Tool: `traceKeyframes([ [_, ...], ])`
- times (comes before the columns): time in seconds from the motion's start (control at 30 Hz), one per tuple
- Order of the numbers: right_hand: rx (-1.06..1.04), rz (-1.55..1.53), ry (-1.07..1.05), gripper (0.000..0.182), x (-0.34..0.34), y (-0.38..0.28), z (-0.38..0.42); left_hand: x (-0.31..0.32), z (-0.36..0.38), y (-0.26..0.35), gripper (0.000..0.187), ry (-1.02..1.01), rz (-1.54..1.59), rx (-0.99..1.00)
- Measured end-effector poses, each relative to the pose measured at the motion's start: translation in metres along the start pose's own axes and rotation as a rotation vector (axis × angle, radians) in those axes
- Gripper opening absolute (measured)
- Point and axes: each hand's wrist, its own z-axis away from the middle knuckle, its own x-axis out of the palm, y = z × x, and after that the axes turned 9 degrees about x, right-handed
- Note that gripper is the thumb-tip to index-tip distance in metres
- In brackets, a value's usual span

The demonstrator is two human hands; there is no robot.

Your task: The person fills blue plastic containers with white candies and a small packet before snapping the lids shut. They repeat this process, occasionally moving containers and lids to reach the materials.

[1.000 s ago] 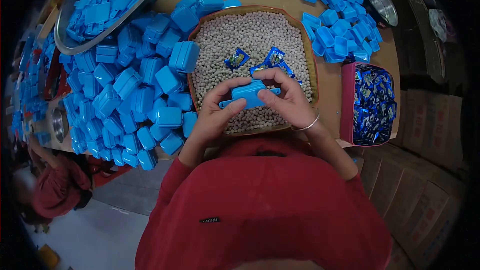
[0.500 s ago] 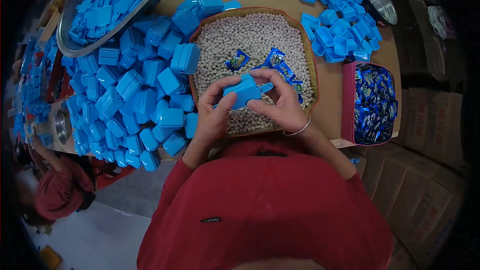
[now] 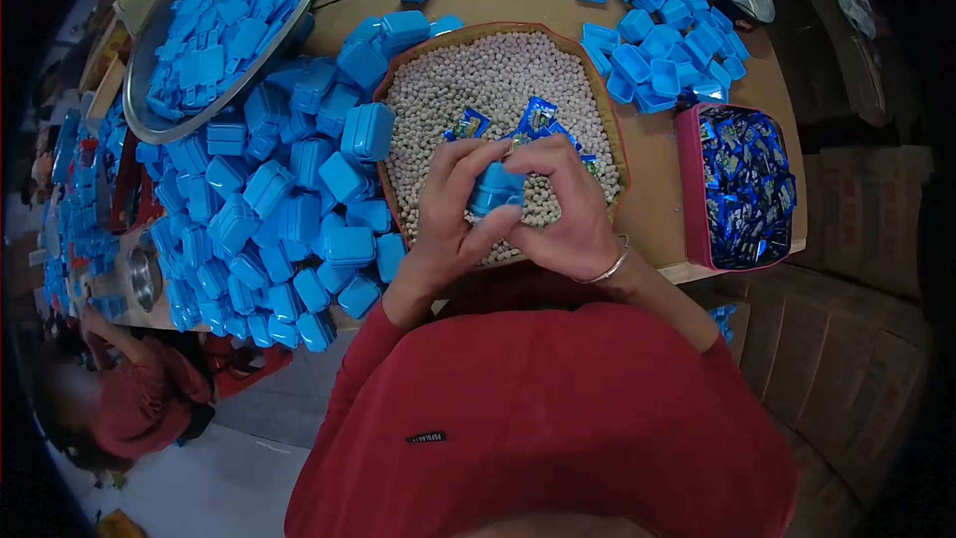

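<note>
Both of my hands are wrapped round a small blue plastic case (image 3: 496, 189), held over a shallow tray (image 3: 620, 154) full of small pale balls (image 3: 478, 65). My left hand (image 3: 448, 204) is closed on the case's left side, its thumb along the near edge. From the right, my right hand (image 3: 566, 207) grips it with curled fingers, and they hide that end of the case. Just beyond my fingertips, several shiny blue packets (image 3: 541, 116) lie on the balls. Another packet (image 3: 468, 125) rests a little to their left.
A heap of closed blue cases (image 3: 269, 189) borders the tray's left side. Behind it stands a metal basin (image 3: 134, 105) of flat blue parts. Open blue boxes (image 3: 665, 78) are piled back right, near a pink-sided container (image 3: 692, 189) of blue packets. Another person (image 3: 149, 399) is at far left.
The case has turned between my hands, and its tab, which stuck out to the right, is now hidden. My fingers have closed further round it. The whole view has shifted slightly.
</note>
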Motion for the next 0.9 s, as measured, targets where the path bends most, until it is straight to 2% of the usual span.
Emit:
traceKeyframes([
  [0.2,0.06,-0.094,0.016,0.042,-0.004,-0.011,0.002,-0.001,-0.005,0.015,0.051,-0.003,0.068,-0.058],
  [0.3,0.035,-0.103,0.025,0.04,-0.003,-0.021,-0.003,0.007,-0.008,0.029,0.04,0.187,0.103,-0.122],
  [0.33,0.026,-0.103,0.018,0.04,-0.002,-0.023,-0.003,0.01,-0.003,0.033,0.038,0.244,0.117,-0.154],
  [0.37,0.02,-0.103,0.004,0.041,0.0,-0.022,0.0,0.013,0.001,0.035,0.035,0.274,0.127,-0.271],
  [0.47,0.087,-0.082,-0.024,0.037,0.016,-0.006,0.01,0.019,0.015,0.02,0.032,0.249,0.216,-0.441],
  [0.5,0.107,-0.055,-0.035,0.036,0.018,0.001,0.011,0.023,0.019,0.014,0.028,0.295,0.323,-0.417],
  [0.6,0.172,-0.102,0.002,0.036,0.021,0.004,0.01,0.024,0.018,0.007,0.028,0.299,0.358,-0.511],
  [0.67,0.276,-0.211,0.011,0.035,0.009,0.004,0.005,0.022,0.001,0.011,0.034,0.282,0.301,-0.433],
  [0.73,0.178,-0.216,-0.043,0.035,-0.002,0.002,0.001,0.018,0.001,0.018,0.038,0.307,0.318,-0.414],
  [0.9,0.106,-0.369,-0.228,0.021,-0.027,0.004,-0.002,-0.001,0.0,0.02,0.048,0.142,0.062,-0.126],
])
